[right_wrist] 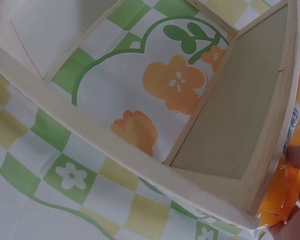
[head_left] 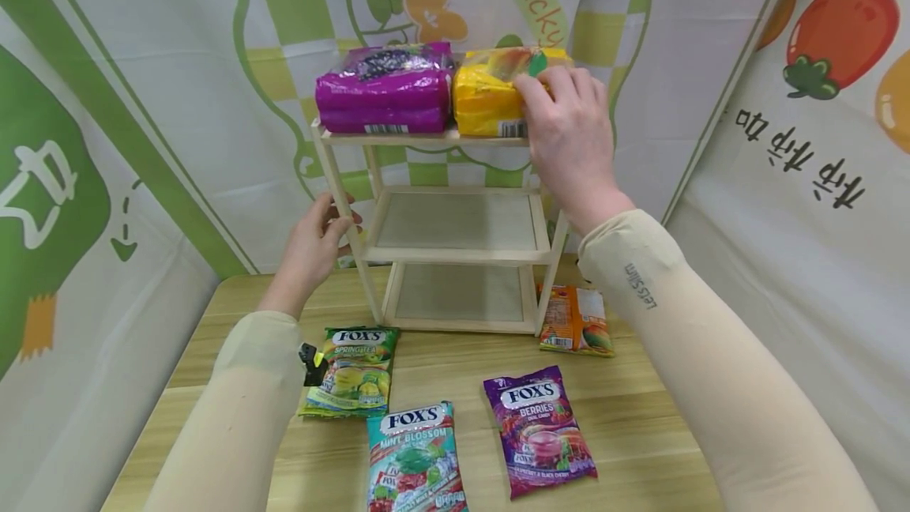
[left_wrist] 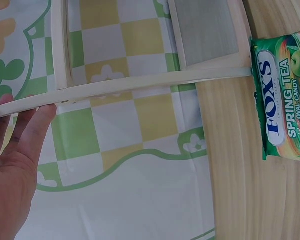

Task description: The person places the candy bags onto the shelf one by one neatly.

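The step in hand looks like placing or straightening the yellow packet (head_left: 490, 101) on the top shelf of the wooden rack (head_left: 462, 220). Taking the head view as a clock face, that packet lies at 1 o'clock, beside a purple packet (head_left: 384, 97) at 11. At 2 o'clock, the right hand (head_left: 572, 129) pinches the yellow packet's right end, thumb in front. At 9, the left hand (head_left: 316, 239) has its fingers bent about the rack's left post, seemingly to steady it. The next move probably calls for squaring the packet and easing the right fingers off without tipping the light frame.

The rack stands on a wood-grain table (head_left: 633, 425). Around it lie an orange packet (head_left: 576, 322) at 4 o'clock, a berries packet (head_left: 540, 433) at 5, a mint packet (head_left: 415, 457) at 6 and a green packet (head_left: 355, 378) at 7. Printed cloth encloses the table: a checked backdrop (head_left: 287, 10) at 12, a green-and-white side panel (head_left: 43, 101) towards 10, and a fruit-printed panel (head_left: 789, 251) at 3.
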